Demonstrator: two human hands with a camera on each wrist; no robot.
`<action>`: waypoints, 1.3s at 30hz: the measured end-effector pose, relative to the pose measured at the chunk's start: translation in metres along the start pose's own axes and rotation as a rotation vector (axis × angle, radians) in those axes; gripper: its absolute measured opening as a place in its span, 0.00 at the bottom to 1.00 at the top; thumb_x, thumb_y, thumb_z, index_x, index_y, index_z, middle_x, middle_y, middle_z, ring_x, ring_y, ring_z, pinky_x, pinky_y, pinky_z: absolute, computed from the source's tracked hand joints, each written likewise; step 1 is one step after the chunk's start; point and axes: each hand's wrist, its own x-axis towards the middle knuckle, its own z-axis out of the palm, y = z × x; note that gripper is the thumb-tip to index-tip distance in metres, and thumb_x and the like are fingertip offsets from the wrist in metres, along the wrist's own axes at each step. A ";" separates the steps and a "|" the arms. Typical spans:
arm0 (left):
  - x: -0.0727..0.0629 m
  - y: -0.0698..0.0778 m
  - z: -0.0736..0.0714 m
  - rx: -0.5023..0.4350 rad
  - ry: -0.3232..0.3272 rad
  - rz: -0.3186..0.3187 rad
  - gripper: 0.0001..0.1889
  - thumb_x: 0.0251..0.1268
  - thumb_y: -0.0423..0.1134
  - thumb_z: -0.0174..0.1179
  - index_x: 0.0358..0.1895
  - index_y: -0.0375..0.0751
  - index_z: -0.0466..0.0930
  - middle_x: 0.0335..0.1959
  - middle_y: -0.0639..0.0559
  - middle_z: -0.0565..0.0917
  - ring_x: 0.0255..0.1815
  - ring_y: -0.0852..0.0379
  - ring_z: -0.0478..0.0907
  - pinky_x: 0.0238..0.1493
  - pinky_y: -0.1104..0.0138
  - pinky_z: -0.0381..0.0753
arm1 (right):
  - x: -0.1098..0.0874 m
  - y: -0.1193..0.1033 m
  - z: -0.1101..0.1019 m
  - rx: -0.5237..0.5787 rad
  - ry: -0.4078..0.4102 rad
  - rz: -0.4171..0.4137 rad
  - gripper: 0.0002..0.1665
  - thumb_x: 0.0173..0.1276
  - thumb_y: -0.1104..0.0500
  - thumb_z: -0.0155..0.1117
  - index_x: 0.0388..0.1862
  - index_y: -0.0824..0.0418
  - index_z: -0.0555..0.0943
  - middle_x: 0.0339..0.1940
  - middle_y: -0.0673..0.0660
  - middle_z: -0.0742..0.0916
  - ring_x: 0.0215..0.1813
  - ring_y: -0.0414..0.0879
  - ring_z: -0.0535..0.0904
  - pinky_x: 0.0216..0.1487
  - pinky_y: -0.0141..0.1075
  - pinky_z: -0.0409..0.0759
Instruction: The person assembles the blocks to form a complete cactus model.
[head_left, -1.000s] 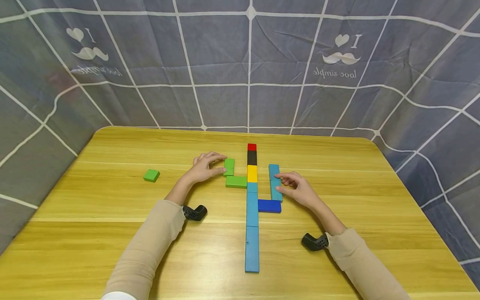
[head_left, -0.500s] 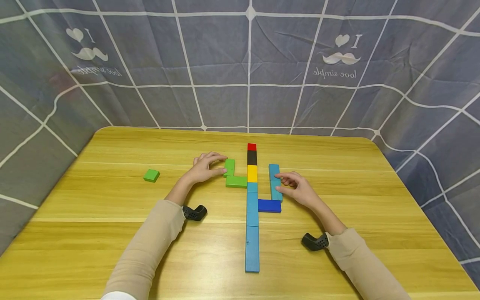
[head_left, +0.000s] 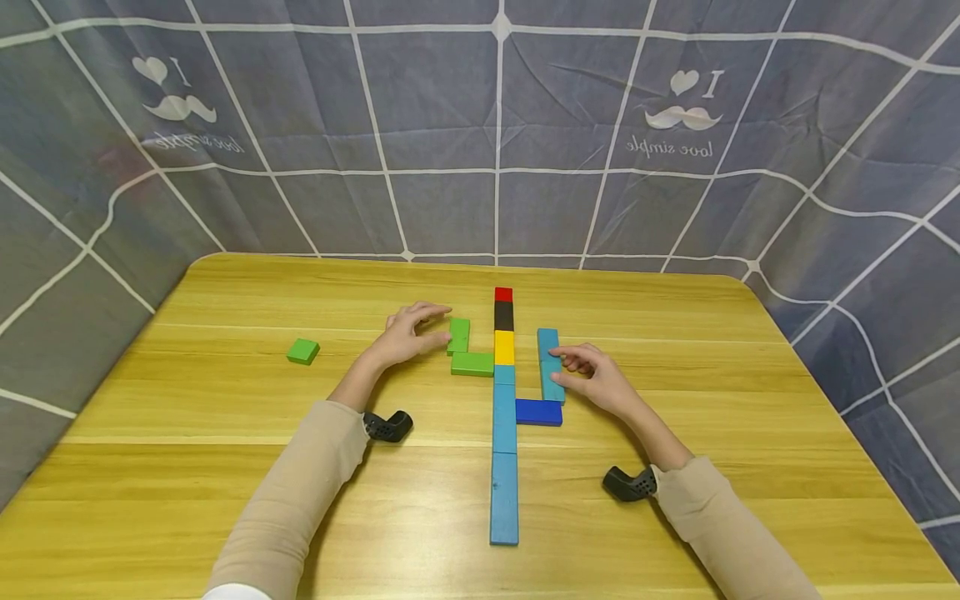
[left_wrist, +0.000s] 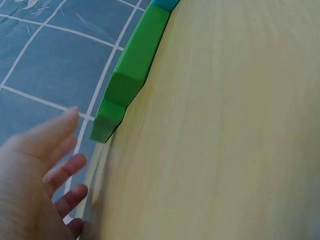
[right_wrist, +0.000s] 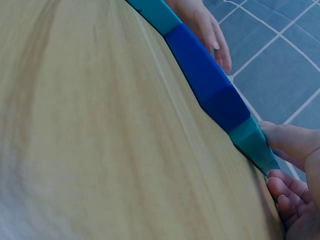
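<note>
In the head view my left hand (head_left: pixel 408 336) hovers just left of a small upright-set green block (head_left: pixel 459 335), thumb and index finger spread and holding nothing. Below that block a second green block (head_left: pixel 472 363) lies crosswise against the central row. My right hand (head_left: pixel 596 375) touches the right side of two light blue blocks (head_left: pixel 549 346) lined end to end, index finger above and thumb below. A dark blue block (head_left: pixel 538 412) joins their near end to the row. The right wrist view shows the thumb (right_wrist: pixel 290 142) against a light blue block (right_wrist: pixel 250 142).
The central row runs red (head_left: pixel 504 294), black (head_left: pixel 504 315), yellow (head_left: pixel 504 347), then several light blue blocks (head_left: pixel 505 500). A separate green block (head_left: pixel 303 351) lies on the left of the wooden table (head_left: pixel 225 400). A grey grid cloth (head_left: pixel 442 100) hangs behind.
The small green block shifts slightly right early on. My left fingers then come off it, drawing back a little to the left. My right hand and the blue blocks stay put.
</note>
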 end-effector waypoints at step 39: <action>-0.138 -0.066 -0.125 0.126 0.100 -0.106 0.25 0.60 0.37 0.59 0.59 0.31 0.68 0.59 0.30 0.67 0.60 0.31 0.53 0.53 0.37 0.48 | -0.008 -0.036 -0.001 0.005 -0.003 0.010 0.21 0.59 0.67 0.63 0.52 0.73 0.76 0.38 0.68 0.76 0.39 0.55 0.69 0.40 0.35 0.67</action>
